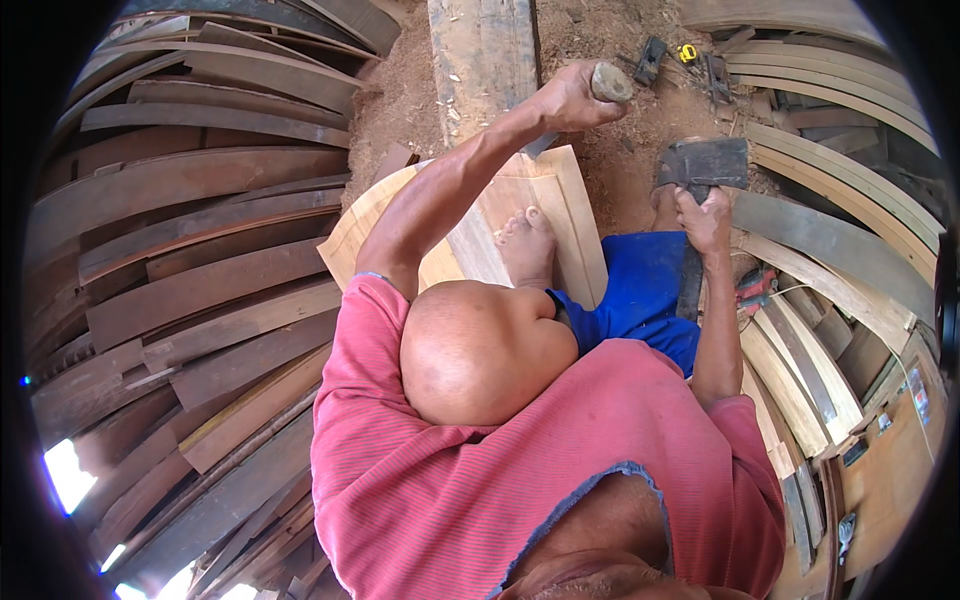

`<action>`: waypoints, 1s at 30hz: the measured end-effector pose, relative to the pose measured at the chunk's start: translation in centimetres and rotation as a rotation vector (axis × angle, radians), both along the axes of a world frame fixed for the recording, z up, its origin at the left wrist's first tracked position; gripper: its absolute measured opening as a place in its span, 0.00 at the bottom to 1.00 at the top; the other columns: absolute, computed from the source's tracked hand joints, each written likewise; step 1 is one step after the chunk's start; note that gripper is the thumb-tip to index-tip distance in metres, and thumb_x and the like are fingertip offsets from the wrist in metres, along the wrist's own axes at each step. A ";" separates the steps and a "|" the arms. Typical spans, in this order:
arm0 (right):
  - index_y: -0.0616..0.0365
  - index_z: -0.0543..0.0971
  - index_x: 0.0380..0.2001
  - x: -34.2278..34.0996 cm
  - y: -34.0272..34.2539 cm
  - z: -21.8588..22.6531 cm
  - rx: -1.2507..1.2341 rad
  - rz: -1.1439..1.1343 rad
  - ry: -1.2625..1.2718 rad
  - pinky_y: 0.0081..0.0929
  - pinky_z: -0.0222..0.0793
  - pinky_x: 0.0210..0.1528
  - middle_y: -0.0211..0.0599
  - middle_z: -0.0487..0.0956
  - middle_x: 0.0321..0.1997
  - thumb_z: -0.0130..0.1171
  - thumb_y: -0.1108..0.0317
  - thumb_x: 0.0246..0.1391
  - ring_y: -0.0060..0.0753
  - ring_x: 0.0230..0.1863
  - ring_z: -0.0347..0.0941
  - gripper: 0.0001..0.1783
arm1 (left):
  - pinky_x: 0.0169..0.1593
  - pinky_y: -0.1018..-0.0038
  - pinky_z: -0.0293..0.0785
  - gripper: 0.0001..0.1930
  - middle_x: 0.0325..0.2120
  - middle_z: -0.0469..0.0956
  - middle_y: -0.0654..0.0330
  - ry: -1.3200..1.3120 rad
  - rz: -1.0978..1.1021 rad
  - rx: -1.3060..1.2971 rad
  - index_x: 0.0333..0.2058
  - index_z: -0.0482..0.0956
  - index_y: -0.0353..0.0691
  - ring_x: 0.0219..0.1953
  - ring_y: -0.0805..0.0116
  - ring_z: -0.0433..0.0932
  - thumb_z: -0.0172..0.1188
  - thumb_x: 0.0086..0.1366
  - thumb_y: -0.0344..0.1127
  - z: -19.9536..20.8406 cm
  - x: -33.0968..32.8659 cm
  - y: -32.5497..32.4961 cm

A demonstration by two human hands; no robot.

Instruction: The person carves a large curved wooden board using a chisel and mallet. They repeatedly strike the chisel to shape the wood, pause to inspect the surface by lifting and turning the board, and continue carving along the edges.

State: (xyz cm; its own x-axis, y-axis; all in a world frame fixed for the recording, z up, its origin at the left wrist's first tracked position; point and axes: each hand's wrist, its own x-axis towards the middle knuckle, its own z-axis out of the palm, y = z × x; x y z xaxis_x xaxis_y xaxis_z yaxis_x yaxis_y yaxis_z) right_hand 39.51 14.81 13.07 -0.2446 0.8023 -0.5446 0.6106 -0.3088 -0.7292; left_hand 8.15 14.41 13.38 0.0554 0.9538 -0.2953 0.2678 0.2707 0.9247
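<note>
My left hand (572,98) is closed around a chisel, whose round, worn wooden handle end (612,82) sticks out above the fist. Below the fist shows part of its grey blade (541,145), close to the far end of a pale wooden board (460,262). My right hand (706,220), off to the right, grips a mallet with a dark, blocky head (703,162). The mallet is apart from the chisel. My bare foot (528,245) rests on the pale board. The blade's tip cannot be made out clearly.
Stacked dark planks (210,205) fill the left side. Lighter boards (830,180) lie along the right. A weathered beam (485,60) runs ahead over sawdust. Near it lie a dark hand plane (650,60), a yellow tape measure (687,53) and a red-and-black tool (756,289).
</note>
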 end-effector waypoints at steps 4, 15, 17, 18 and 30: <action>0.59 0.81 0.33 0.8 1.7 0.9 0.031 -0.030 0.027 0.21 0.69 0.22 0.25 0.77 0.24 0.66 0.63 0.59 0.17 0.19 0.71 0.10 | 0.45 0.69 0.78 0.17 0.34 0.83 0.63 -0.004 -0.051 -0.017 0.42 0.80 0.39 0.37 0.71 0.80 0.73 0.59 0.39 0.0 0.8 0.0; 0.62 0.77 0.48 0.2 3.2 1.2 -0.530 -0.149 0.563 0.23 0.78 0.33 0.39 0.84 0.36 0.69 0.58 0.61 0.24 0.31 0.80 0.21 | 0.51 0.57 0.75 0.28 0.45 0.75 0.53 0.360 -0.341 0.516 0.44 0.79 0.46 0.50 0.46 0.73 0.77 0.40 0.34 5.6 5.9 -2.9; 0.63 0.76 0.51 -1.8 1.5 1.6 -0.548 -0.238 0.726 0.27 0.81 0.38 0.43 0.85 0.39 0.69 0.58 0.61 0.28 0.37 0.83 0.24 | 0.46 0.60 0.72 0.16 0.48 0.74 0.55 0.180 -0.279 0.785 0.36 0.79 0.47 0.49 0.51 0.72 0.73 0.50 0.39 5.9 9.0 -3.9; 0.64 0.76 0.52 -1.9 1.2 0.9 -0.641 -0.241 0.755 0.29 0.82 0.40 0.44 0.85 0.40 0.68 0.58 0.62 0.30 0.39 0.83 0.23 | 0.45 0.58 0.71 0.12 0.50 0.72 0.52 0.151 -0.301 0.804 0.33 0.78 0.48 0.50 0.51 0.71 0.70 0.55 0.43 5.9 10.2 -4.8; 0.63 0.73 0.48 -3.7 -0.7 -5.4 -0.779 -0.151 0.631 0.27 0.82 0.34 0.39 0.84 0.37 0.68 0.66 0.58 0.29 0.33 0.83 0.20 | 0.66 0.43 0.57 0.29 0.72 0.52 0.34 0.429 -0.363 0.417 0.56 0.73 0.51 0.70 0.39 0.58 0.71 0.57 0.47 0.1 7.9 -11.3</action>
